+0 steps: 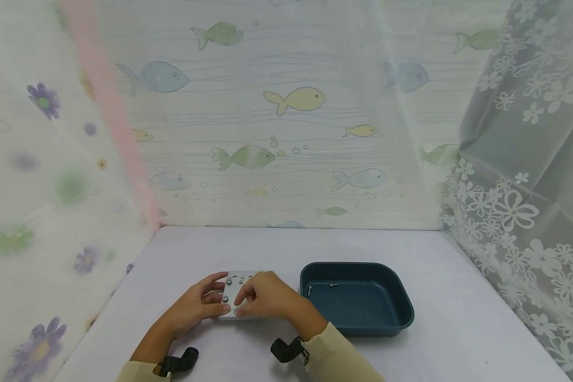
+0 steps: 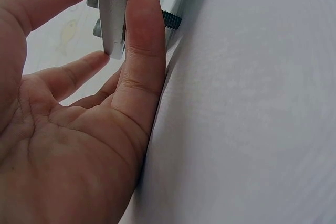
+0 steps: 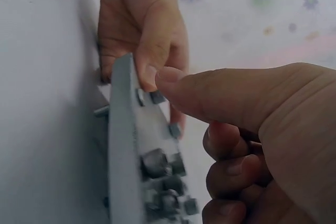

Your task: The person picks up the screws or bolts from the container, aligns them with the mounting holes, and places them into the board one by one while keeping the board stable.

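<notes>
My left hand (image 1: 196,303) holds a flat metal plate (image 1: 233,293) by its left side, thumb on the near edge and fingers behind. Several bolts with hex heads stand on the plate's face; threaded shanks (image 2: 171,20) stick out below it in the left wrist view. Over the near left corner, my right hand (image 1: 273,298) pinches a bolt (image 3: 157,97) between thumb and index finger. The thumb hides most of that index finger in the right wrist view, where the other fingers are curled. The right hand covers the plate's right part in the head view.
A dark blue tray (image 1: 353,332) stands right of the plate, close to the right forearm. Two small screws lie in it, one screw (image 1: 333,285) toward the back. A white cloth covers the table (image 1: 463,329), with printed curtains (image 1: 286,132) behind and beside it.
</notes>
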A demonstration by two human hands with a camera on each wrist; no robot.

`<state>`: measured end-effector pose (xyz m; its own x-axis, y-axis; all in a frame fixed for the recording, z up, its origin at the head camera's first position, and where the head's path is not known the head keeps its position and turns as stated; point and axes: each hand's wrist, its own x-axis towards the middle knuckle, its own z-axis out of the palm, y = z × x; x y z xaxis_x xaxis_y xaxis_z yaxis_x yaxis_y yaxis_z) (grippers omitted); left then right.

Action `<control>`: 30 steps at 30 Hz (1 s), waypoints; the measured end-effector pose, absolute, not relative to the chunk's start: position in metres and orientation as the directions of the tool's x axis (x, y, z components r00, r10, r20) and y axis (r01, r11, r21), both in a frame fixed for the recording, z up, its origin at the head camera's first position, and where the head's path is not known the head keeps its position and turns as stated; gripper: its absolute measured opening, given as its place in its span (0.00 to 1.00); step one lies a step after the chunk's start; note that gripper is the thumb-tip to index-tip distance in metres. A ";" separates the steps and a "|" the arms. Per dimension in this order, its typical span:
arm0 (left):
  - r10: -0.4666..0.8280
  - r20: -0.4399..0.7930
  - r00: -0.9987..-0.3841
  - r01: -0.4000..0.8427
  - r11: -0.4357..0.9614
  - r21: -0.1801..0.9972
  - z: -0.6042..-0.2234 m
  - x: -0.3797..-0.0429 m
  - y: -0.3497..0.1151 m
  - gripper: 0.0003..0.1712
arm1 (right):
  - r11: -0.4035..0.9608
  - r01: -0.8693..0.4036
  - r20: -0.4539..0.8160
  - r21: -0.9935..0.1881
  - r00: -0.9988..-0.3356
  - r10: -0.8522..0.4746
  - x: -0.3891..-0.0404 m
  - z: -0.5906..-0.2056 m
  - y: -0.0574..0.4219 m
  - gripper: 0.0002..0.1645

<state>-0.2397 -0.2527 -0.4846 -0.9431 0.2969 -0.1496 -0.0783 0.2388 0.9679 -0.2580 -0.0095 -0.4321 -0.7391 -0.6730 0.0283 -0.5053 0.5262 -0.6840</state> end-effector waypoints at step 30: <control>0.261 -0.140 -0.955 -0.066 0.274 0.960 -0.487 -0.241 -0.252 0.56 | 0.500 -0.488 0.026 -0.715 -0.733 -0.679 -0.300 -0.405 0.116 0.07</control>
<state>-0.2414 -0.2515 -0.4872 -0.9552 0.2608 -0.1401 -0.0660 0.2738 0.9595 -0.3000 0.1164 -0.4053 -0.7334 -0.6793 0.0262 -0.4884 0.4996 -0.7155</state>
